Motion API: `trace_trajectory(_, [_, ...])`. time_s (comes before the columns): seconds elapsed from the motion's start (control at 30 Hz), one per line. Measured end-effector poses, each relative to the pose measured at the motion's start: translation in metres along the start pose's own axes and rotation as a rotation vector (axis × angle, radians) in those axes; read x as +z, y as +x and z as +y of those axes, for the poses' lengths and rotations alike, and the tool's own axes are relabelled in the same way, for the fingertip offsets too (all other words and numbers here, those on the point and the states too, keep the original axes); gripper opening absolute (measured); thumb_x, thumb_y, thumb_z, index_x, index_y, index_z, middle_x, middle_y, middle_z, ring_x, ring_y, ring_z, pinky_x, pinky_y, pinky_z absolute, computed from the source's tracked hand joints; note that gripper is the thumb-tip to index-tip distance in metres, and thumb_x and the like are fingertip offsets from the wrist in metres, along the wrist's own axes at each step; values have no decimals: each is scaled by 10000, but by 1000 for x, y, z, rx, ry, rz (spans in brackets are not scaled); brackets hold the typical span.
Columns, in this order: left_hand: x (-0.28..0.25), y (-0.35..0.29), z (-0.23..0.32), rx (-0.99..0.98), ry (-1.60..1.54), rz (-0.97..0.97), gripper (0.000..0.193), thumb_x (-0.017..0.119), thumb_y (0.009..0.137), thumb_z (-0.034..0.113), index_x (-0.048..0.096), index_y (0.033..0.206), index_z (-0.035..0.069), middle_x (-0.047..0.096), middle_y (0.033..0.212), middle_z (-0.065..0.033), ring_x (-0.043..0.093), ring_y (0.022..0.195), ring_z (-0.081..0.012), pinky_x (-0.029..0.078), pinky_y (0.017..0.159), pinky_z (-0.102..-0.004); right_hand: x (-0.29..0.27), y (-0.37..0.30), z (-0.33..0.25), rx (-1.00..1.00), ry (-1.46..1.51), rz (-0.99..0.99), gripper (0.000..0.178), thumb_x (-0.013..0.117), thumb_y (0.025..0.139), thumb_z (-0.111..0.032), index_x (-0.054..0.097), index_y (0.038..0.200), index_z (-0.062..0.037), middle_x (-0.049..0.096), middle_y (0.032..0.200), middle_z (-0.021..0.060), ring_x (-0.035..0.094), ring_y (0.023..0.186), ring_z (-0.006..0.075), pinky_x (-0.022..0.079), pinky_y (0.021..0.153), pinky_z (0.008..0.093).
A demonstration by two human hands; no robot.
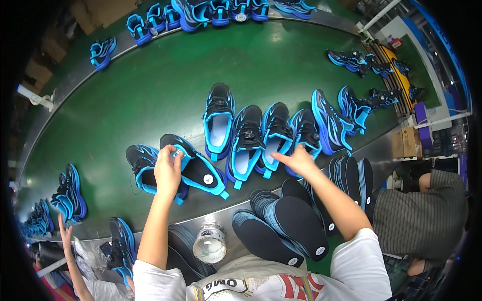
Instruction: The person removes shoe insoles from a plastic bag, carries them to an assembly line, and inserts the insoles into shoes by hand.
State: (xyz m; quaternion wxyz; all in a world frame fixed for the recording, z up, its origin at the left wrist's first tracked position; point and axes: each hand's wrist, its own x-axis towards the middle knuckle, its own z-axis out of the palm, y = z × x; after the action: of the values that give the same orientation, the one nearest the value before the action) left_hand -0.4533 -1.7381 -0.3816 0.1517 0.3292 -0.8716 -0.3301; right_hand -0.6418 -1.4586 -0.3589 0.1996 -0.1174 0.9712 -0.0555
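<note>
My left hand [168, 171] is closed on the tongue and collar of a black and blue sneaker [203, 173], which lies toe away with a white round sticker on its dark insole. Another sneaker [145, 173] sits just left of it, partly behind my hand. My right hand [299, 161] reaches over the heels of two sneakers, its thumb stretched left toward the collar of a sneaker [276, 128]. The fingers touch or hover at a second sneaker [305, 128]; contact is unclear. More sneakers stand between my hands, including one [219, 120] with a pale insole.
Stacks of black insoles [296, 220] lie at the near edge, beside a roll of tape [210, 246]. Further sneakers [221, 12] line the far rail of the green belt [150, 100]. Another person's arm [70, 251] shows at left, a seated person [422, 215] at right.
</note>
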Motion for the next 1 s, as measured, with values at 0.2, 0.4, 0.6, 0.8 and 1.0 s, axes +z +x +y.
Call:
trace_trajectory(0.2, [-2, -2, -10, 68, 101, -12, 196, 566, 782, 140, 449, 857, 1, 521, 788, -176, 544, 688, -325, 431, 593, -378, 20, 9, -14, -280, 18, -2, 462, 594, 665, -184, 429, 998, 90, 546, 922, 251, 551, 848, 376, 439, 773, 403])
trace_trajectory(0.4, [-12, 0, -14, 291, 514, -176, 122, 479, 807, 132, 430, 822, 21, 515, 760, -153, 561, 613, -316, 448, 543, -385, 0, 41, 15, -311, 114, -36, 392, 543, 699, -158, 475, 1019, 57, 537, 982, 249, 525, 923, 373, 425, 811, 404])
trace_trajectory(0.6, [-15, -6, 6, 355, 648, -340, 77, 461, 760, 77, 450, 822, 34, 525, 763, -131, 577, 665, -280, 467, 582, -378, -25, 88, 68, -389, 52, 149, 377, 561, 705, -151, 493, 1014, 56, 537, 978, 262, 521, 929, 376, 421, 810, 403])
trace_trajectory(0.8, [-20, -14, 8, 372, 389, -295, 85, 466, 778, 95, 447, 814, 20, 508, 746, -149, 551, 649, -314, 450, 568, -393, -65, 107, 71, -147, -91, 192, 339, 597, 720, -258, 541, 931, 1, 579, 913, 190, 557, 878, 334, 448, 740, 406])
trace_trajectory(1.0, [-22, -41, 6, 425, 387, -445, 97, 493, 792, 146, 496, 806, 50, 515, 760, -128, 542, 691, -306, 441, 603, -412, -83, -8, -60, -792, -231, 97, 218, 558, 708, -246, 595, 769, -40, 595, 724, 153, 595, 721, 287, 478, 613, 409])
